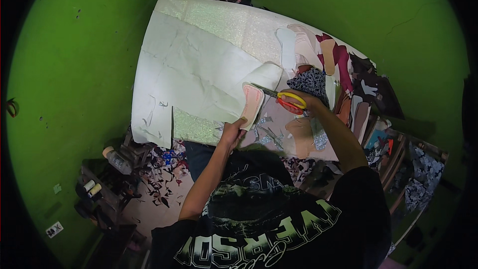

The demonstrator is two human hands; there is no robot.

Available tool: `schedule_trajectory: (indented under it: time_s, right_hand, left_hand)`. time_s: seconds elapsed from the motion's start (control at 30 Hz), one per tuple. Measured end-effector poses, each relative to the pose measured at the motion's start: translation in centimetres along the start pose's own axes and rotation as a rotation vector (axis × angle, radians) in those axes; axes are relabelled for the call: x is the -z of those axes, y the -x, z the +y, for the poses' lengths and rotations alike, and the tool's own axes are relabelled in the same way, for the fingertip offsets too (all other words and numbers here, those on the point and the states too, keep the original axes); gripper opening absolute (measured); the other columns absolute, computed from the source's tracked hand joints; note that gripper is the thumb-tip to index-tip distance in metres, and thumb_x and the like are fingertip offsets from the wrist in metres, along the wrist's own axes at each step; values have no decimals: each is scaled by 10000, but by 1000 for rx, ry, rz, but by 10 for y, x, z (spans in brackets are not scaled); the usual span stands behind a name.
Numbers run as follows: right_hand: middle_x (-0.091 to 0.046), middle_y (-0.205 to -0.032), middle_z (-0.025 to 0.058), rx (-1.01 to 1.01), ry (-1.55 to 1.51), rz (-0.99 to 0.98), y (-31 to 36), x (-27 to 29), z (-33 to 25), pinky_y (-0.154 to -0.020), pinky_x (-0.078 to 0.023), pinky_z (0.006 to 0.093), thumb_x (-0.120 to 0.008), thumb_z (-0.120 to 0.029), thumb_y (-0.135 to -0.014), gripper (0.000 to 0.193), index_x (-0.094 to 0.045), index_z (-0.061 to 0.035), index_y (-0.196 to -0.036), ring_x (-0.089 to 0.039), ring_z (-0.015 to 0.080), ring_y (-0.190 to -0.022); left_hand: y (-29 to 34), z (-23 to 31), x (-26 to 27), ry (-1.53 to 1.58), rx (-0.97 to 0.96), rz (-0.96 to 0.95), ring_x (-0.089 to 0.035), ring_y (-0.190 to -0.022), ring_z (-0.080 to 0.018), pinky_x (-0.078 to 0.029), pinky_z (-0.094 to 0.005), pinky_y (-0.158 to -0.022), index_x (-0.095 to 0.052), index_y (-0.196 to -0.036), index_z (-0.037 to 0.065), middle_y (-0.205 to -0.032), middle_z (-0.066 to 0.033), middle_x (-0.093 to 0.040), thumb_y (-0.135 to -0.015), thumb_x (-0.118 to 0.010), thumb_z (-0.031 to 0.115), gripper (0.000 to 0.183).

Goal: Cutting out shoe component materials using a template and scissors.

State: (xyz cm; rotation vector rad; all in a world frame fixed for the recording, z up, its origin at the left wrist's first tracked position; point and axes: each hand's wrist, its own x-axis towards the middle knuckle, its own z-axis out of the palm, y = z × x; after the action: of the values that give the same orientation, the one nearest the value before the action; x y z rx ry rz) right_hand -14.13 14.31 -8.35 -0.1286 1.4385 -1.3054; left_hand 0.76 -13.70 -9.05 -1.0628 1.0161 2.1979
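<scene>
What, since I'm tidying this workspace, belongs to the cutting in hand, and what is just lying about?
In the job:
Scissors with yellow and red handles, in the right hand
Flat, elongated pink piece, in the left hand
Large creased white sheet, beside the scissors

Apparently just lying about:
Black-and-white patterned cloth
Dark red, irregular scrap
Clear bottle with tan cap

Soft brightness on pale sheet [186, 67], dim corners, black fisheye rim.

The scissor handles [292, 94] are yellow and red, the wall [74, 65] green.
</scene>
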Motion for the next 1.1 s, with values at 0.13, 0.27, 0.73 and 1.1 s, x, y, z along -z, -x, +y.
schedule_trajectory:
  time_s: [0.13, 0.27, 0.73, 1.1]
  right_hand:
    - [-534, -596, -7, 258, 149, 19, -13, 13, 12, -450, -407, 206, -553, -462, -970, 481, -593, 15, -1012, -511, 53, -498]
    - [-544, -619, -9, 159, 138, -90, -10, 16, -5, -479, -407, 202, -552, -442, -977, 449, -609, 3, -995, -511, 53, -515]
    - [-576, -679, -10, -51, -125, -162, -35, 14, -19, -474, -414, 185, -606, -400, -958, 376, -610, -31, -1033, -513, 46, -523]
    - [-534, -614, 2, -127, -7, -121, -48, 19, -35, -415, -385, 201, -630, -384, -940, 356, -577, -35, -894, -497, 62, -476]
  left_hand:
    - [-3, -2, 1, 1, -10, 59, -604, -690, -100, -448, -209, -540, -622, -1021, -21, -871, -52, -648, -853, -675, 137, 237]
    - [-4, -4, 6, -2, 35, 43, -616, -752, -111, -465, -227, -589, -623, -1050, -1, -924, -52, -652, -847, -681, 141, 255]
    - [-5, -7, 11, 10, 50, 7, -623, -816, -115, -477, -224, -641, -592, -1139, 33, -997, -42, -648, -848, -668, 132, 317]
    - [-11, -11, 11, -9, 38, 35, -601, -677, -94, -440, -191, -530, -607, -1062, 7, -880, -41, -645, -852, -676, 144, 260]
